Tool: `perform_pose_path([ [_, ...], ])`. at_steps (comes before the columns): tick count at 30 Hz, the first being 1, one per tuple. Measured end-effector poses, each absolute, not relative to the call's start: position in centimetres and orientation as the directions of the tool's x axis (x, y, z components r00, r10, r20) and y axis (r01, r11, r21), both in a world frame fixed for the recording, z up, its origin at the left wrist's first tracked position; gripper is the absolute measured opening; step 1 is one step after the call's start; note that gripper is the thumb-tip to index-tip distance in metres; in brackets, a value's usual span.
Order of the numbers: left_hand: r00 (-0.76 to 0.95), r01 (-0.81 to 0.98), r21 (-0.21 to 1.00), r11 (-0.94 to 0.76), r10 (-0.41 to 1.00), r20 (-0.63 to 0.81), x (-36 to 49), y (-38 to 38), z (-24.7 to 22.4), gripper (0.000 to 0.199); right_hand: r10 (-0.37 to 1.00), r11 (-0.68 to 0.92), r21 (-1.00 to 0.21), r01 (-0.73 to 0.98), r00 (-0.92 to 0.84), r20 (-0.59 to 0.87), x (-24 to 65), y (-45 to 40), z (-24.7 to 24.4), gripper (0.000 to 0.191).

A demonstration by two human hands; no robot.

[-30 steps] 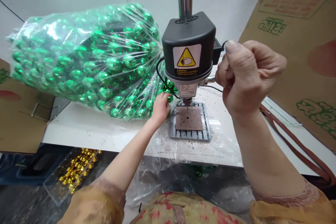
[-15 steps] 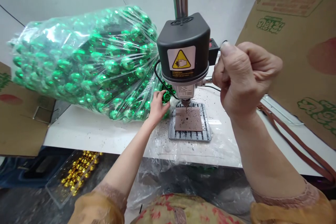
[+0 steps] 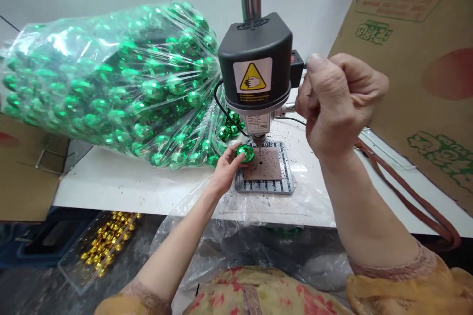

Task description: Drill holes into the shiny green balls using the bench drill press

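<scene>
Between the thumb and fingers of my left hand (image 3: pixel 227 170) is a shiny green faceted ball (image 3: pixel 245 153). It is at the left edge of the brown pad (image 3: pixel 263 170), which has a dark hole and lies on the slotted metal base (image 3: pixel 242 188) of a small drill press (image 3: pixel 254 64). Beside the ball, the drill bit (image 3: pixel 259 148) points down above the pad. My right hand (image 3: pixel 342 103) is closed round the drill press handle (image 3: pixel 290 108), whose metal rod runs into the fist; the grip itself is hidden by the fingers.
A big clear bag (image 3: pixel 111 83) of green balls lies left of the press, several balls (image 3: pixel 231 130) at its mouth. Cardboard boxes (image 3: pixel 406 83) flank the white table (image 3: pixel 111 182). A brown strap (image 3: pixel 406 197) lies right. Below, a clear bin (image 3: pixel 70 268) holds gold balls.
My left hand has come from the bag's mouth toward the press base, now with a green ball in its fingers. My right hand stays closed at the handle. The view has shifted slightly.
</scene>
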State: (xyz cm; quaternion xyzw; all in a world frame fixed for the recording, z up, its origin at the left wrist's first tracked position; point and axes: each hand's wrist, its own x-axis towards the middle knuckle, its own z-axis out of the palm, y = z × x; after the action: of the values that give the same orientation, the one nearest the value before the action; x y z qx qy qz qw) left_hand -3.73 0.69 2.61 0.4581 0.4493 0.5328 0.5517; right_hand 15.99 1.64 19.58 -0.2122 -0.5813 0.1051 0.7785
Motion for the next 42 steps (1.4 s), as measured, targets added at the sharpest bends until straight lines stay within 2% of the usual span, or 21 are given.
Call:
perform_pose_path([
  [6,0.034,-0.007,0.994,-0.108,0.994,0.108,-2.8,1.2,1.9,0.059,0.443,0.864,-0.493,0.101,0.312,0.84,15.8,1.5,19.6,0.054],
  [11,0.083,0.034,0.991,-0.127,0.989,0.124,-2.4,1.7,1.6,0.06,0.435,0.88,-0.473,0.05,0.319,0.842,15.7,1.3,19.7,0.053],
  [16,0.087,0.128,0.978,-0.167,0.984,0.157,-1.8,1.7,1.6,0.058,0.433,0.865,-0.485,0.125,0.3,0.85,15.8,1.4,19.6,0.052],
  [19,0.082,0.239,0.953,-0.188,0.982,0.173,-1.4,1.2,1.7,0.058,0.423,0.863,-0.478,0.161,0.286,0.86,15.9,1.5,19.3,0.052],
  [23,0.084,0.39,0.869,-0.304,0.952,0.295,-1.0,0.5,1.5,0.053,0.408,0.862,-0.466,0.198,0.273,0.871,16.0,1.7,19.0,0.05],
  [26,0.117,0.362,0.868,-0.339,0.941,0.319,-0.8,0.3,1.0,0.052,0.415,0.863,-0.47,0.187,0.271,0.869,16.0,1.7,19.2,0.05],
  [31,0.157,0.283,0.906,-0.314,0.947,0.28,-0.6,0.2,0.5,0.055,0.408,0.897,-0.44,0.027,0.33,0.851,15.7,1.0,19.6,0.052],
  [36,0.162,0.326,0.884,-0.334,0.941,0.296,-0.7,0.1,0.4,0.055,0.411,0.885,-0.461,0.059,0.362,0.836,15.6,0.3,18.3,0.056],
  [42,0.169,0.351,0.854,-0.383,0.923,0.345,-0.8,0.2,0.2,0.052,0.355,0.921,-0.389,0.014,0.378,0.855,15.3,0.4,16.7,0.057],
])
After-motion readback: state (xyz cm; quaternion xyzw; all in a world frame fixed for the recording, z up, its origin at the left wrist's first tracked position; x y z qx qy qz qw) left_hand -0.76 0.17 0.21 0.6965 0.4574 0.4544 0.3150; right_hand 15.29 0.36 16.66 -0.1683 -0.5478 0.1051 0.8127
